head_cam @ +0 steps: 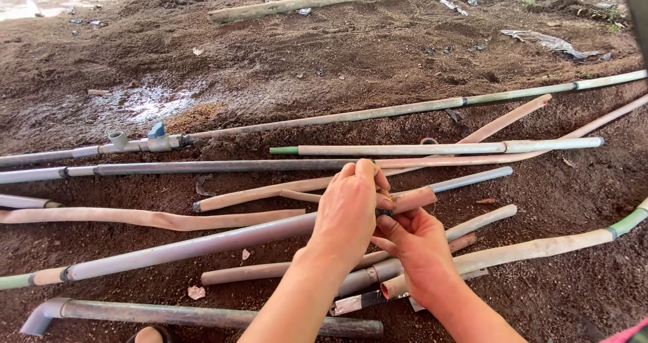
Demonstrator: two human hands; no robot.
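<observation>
Both hands meet above the soil: the left hand (347,208) is closed around the joint area and the right hand (415,245) grips the short pinkish hose piece (413,199) where it meets the long grey pipe (189,247) – a loose or skewed fit could slip apart, and loose dirt may foul the joint. No labels or signs are legible; a blue-handled valve fitting (156,137) sits left, a crumpled plastic scrap (550,43) upper right

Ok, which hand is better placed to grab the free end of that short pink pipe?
Probably the right hand: it sits just under the short pink pipe, whose free end points right. The left hand covers its other end.
</observation>
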